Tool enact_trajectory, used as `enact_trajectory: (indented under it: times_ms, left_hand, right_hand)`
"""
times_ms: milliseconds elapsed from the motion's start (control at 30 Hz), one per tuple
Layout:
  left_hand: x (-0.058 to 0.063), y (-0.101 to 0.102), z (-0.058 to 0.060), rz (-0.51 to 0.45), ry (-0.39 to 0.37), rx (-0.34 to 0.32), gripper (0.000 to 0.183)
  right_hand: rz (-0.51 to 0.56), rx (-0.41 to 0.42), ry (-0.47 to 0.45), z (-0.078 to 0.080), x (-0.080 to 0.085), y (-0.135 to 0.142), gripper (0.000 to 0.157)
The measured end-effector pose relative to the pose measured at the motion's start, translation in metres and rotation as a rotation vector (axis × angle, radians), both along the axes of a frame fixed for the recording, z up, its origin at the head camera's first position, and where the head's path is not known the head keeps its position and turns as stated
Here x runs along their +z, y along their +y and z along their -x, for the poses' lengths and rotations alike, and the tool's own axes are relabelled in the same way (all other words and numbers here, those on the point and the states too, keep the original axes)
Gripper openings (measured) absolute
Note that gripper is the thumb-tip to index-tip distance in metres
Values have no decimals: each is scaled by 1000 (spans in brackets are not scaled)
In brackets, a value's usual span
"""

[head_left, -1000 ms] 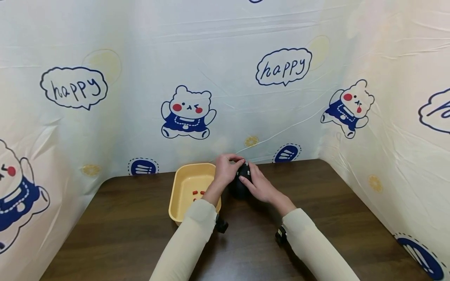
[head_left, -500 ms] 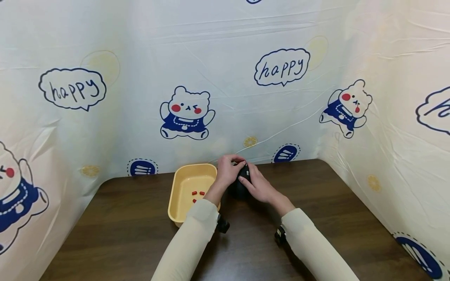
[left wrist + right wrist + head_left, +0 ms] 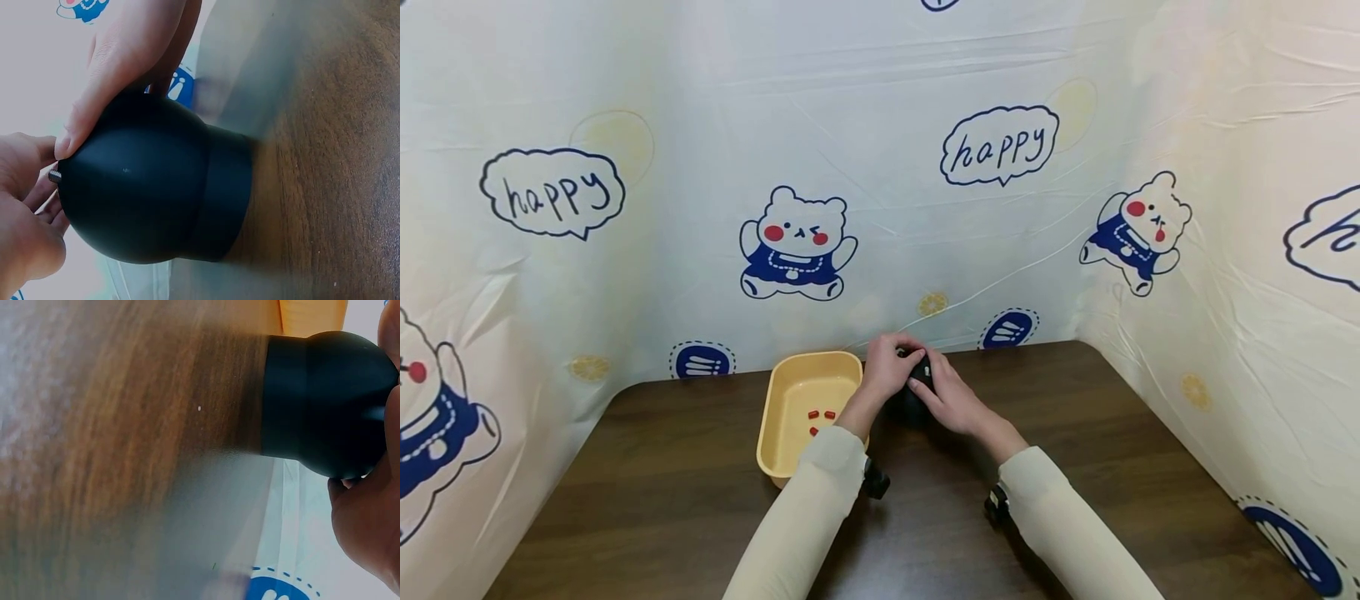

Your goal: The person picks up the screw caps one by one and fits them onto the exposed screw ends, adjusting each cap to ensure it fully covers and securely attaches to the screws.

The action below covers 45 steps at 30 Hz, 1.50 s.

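A black dome-shaped object point(image 3: 137, 187) with a short cylindrical base stands near the table's back edge. One metal stud point(image 3: 55, 176) sticks out of its top in the left wrist view. My right hand point(image 3: 958, 398) holds its right side, the thumb lying along the dome. Over the top, my left hand point(image 3: 886, 367) curls with thumb and forefinger close together; whatever lies between their tips is hidden. In the right wrist view, the object point(image 3: 331, 403) fills the upper right, and my right hand point(image 3: 365, 531) grips it from below.
A yellow tray point(image 3: 778, 417) stands directly left of the object, partly behind my left forearm. Several small red pieces point(image 3: 813, 414) lie in it. The dark wooden table point(image 3: 685, 467) meets a printed cloth backdrop point(image 3: 887, 208) behind and at the sides.
My left hand has edged right over the object's top and now covers more of it, hiding light spots seen a second ago. The right hand keeps its hold with hardly any movement.
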<state>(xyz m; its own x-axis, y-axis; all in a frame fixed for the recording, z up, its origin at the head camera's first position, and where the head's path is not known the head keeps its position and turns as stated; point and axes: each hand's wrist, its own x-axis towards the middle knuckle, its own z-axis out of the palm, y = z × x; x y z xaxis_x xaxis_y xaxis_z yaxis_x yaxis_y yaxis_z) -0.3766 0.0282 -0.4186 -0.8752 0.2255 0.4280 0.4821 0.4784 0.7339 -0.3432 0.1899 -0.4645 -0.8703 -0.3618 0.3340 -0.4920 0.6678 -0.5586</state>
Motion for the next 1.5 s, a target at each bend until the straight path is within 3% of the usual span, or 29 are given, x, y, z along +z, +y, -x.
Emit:
enact_trajectory:
  times_ms: [767,1033,1267,1500]
  left_hand:
    - [2,-9,1,45,-72,-17,16]
    - [16,-27,-7,123,-78,-21,16]
    - [20,-46,-10,190,-61,-23,17]
    - [23,-66,-13,315,-54,-56,19]
  right_hand:
    - [3,-16,-34,-2,-1,-4,70]
    - [5,-35,-34,0,-1,-3,68]
    - [-2,-46,-59,-2,-1,-1,72]
    - [7,-47,-75,-4,0,-1,75]
